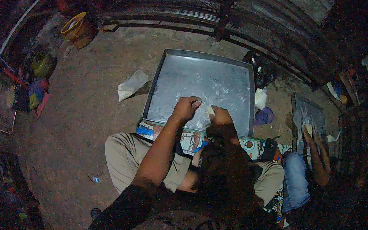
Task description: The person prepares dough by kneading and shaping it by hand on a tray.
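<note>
A large square metal tray point(170, 86), dusted with white powder, lies in front of me. My left hand point(187, 107) is over its lower middle, fingers pinched; what they hold, if anything, is too small to make out. Just right of it, my right hand point(221, 116) is closed on a pale piece of dough point(210, 110). Beneath the tray's near edge and my folded legs is a colourful printed mat point(248, 145), with a dark phone point(269, 149) at the right.
A white bag point(130, 86) lies left of the tray. At right are another white bag point(260, 98), a purple container point(263, 116) and a co-worker's hands point(310, 135) at a second tray point(295, 111). A yellow bucket point(74, 31) stands back left, below dark railings.
</note>
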Motion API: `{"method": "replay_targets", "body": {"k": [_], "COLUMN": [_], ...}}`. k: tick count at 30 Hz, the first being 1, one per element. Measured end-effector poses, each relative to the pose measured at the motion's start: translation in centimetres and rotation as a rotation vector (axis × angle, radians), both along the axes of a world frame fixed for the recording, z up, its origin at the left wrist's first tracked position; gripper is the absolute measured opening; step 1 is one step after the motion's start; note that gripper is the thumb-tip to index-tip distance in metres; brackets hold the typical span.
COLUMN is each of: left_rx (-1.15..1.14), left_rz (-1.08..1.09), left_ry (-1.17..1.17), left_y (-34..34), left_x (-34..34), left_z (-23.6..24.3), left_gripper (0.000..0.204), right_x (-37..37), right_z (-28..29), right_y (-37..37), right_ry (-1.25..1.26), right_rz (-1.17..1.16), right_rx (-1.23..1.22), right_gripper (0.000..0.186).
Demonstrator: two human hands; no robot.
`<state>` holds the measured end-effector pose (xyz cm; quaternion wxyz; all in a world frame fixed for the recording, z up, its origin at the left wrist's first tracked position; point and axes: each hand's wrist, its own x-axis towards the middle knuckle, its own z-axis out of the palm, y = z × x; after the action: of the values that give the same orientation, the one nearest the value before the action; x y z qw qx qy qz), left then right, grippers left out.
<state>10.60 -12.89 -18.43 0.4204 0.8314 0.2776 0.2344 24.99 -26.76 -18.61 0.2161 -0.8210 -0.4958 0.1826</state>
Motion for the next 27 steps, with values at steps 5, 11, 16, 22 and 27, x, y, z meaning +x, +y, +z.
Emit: {"method": "replay_targets", "body": {"k": [5,11,16,22,27], "left_rx": [0.027,0.063,-0.009,0.152,0.082], "left_rz": [0.138,0.173,0.157,0.336,0.241], "left_ry": [0.184,-0.021,0.004,0.236,0.126], "left_y": [-1.0,0.5,-0.8,-0.9,-3.4], "left_x": [0.2,-1.9,-2.1,-4.3,-1.3], "left_z": [3.5,0.5,1.6,2.4,2.7], "left_gripper": [0.019,0.015,0.014,0.040,0.055], "right_x": [-2.4,-5.7,-6.3,-3.4,1.2], "right_z": [5.2,0.8,0.1,2.7,2.9], "right_y": [-2.5,2.0,1.7,-1.3,-5.2], "right_ry": [-0.140,-0.277,-0.357,0.084,-0.118], "right_rz": [0.098,0.200,0.203,-0.077,-0.348], "right_rx": [-0.065,-0.231,-0.210,0.226,0.242], "right_gripper": [0.043,0.023,0.017,0.026,0.029]}}
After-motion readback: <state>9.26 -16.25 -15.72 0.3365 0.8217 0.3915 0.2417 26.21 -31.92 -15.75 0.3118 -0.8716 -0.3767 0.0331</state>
